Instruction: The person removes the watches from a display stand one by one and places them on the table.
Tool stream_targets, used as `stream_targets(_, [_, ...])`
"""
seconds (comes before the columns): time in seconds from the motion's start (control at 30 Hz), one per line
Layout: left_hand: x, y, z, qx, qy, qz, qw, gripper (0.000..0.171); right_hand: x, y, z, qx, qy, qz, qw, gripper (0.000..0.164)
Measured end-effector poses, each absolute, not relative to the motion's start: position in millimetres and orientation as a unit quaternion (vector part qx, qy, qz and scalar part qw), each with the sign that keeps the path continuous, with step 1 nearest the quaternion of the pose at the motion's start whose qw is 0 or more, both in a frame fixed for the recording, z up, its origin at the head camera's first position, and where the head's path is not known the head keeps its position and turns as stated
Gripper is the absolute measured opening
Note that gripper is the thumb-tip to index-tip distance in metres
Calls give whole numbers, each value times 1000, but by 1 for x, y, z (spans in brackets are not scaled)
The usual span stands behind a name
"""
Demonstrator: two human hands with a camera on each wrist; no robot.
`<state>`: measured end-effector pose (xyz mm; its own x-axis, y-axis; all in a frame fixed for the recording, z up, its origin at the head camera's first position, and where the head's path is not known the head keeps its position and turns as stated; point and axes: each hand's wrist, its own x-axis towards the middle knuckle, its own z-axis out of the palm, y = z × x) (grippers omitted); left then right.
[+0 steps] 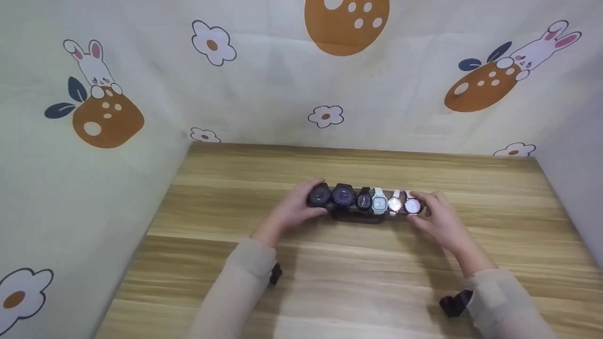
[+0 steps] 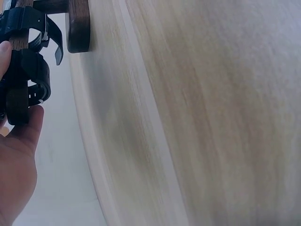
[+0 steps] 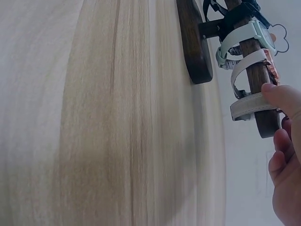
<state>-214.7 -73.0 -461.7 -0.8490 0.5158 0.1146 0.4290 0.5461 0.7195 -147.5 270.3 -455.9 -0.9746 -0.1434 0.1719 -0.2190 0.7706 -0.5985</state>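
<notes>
"Dark wood, that watch stand, just below and right of the head view's centre. Why two hands?"

"Left hand and right hand grip opposite ends between thumb and fingers, probably for balance."

"And the watches?"

"Strapped round its crossbar, presumably so they all face upward."

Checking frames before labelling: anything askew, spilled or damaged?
Minor: in the left wrist view, a black strap has a loose end sticking out, unlike its looped neighbour. Otherwise the watches sit in a row on the stand; no spill or damage shows.
</notes>
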Motion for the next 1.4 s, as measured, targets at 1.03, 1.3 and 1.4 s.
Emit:
stream_targets(1.03, [-215,-74,-461,265,872,406,63,75,-146,280,-463,85,-941,319,78,57])
stream_targets(1.3, [-214,-74,-461,269,873,402,60,74,-143,282,-467,85,-938,316,111,54])
stream_targets(1.4, [-214,-73,-461,269,872,404,60,74,-141,283,-469,90,-936,316,127,53])
